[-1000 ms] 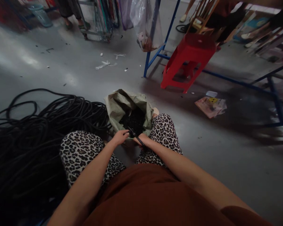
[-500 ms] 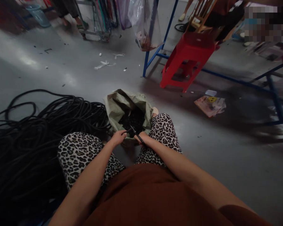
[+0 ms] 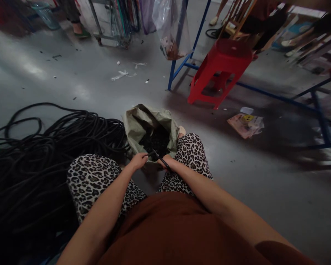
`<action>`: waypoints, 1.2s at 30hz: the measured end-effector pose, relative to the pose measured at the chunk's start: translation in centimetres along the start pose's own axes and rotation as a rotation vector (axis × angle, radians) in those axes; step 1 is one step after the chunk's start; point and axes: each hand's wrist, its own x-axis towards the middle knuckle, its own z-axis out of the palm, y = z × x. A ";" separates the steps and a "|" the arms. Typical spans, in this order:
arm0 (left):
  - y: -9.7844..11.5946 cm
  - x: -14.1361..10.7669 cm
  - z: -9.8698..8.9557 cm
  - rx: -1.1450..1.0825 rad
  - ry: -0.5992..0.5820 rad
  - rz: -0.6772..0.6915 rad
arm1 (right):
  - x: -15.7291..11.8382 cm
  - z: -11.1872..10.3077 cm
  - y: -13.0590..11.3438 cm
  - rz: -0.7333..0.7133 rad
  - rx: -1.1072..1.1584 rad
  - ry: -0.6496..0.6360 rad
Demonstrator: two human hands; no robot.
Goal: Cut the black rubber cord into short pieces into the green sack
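Observation:
Over the mouth of an olive-green woven sack (image 3: 132, 129), my right hand (image 3: 167, 162) is closed around scissors (image 3: 165, 163) with black handles. Their blades point up and to the left. Pinched in my left hand (image 3: 139, 161) is a thin black cord (image 3: 145, 155), whose end points towards the blades. Dark small pieces (image 3: 156, 141) lie inside the sack; their exact shape is too dim to tell. A big heap of black cord (image 3: 60, 136) is coiled on the floor to the left of the sack.
A red plastic stool (image 3: 223, 70) stands ahead, by a blue metal frame (image 3: 172, 73) with a clear plastic bag hanging on it. Printed packaging (image 3: 245, 125) and white scraps (image 3: 123, 74) lie on the floor. Other people's legs show at the back.
Less black cord shows beyond my left fingers. My hands stay in nearly the same place. At the back left, a person's legs have shifted.

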 end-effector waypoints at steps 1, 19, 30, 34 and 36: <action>-0.1 0.0 0.0 0.000 0.005 -0.006 | -0.1 0.0 -0.1 -0.007 -0.007 -0.003; 0.2 -0.6 -1.1 -0.071 0.041 -0.001 | -1.2 -0.5 -0.5 0.039 0.114 -0.012; -0.3 -0.3 -1.2 -0.128 0.124 0.021 | -2.6 -0.8 -0.3 -0.038 0.231 -0.166; -0.3 -0.3 -1.0 -0.117 0.133 0.027 | -2.9 -0.8 -0.3 -0.055 0.235 -0.211; -0.2 -0.3 -1.0 -0.113 0.125 0.033 | -2.5 -0.6 -0.1 -0.058 0.224 -0.217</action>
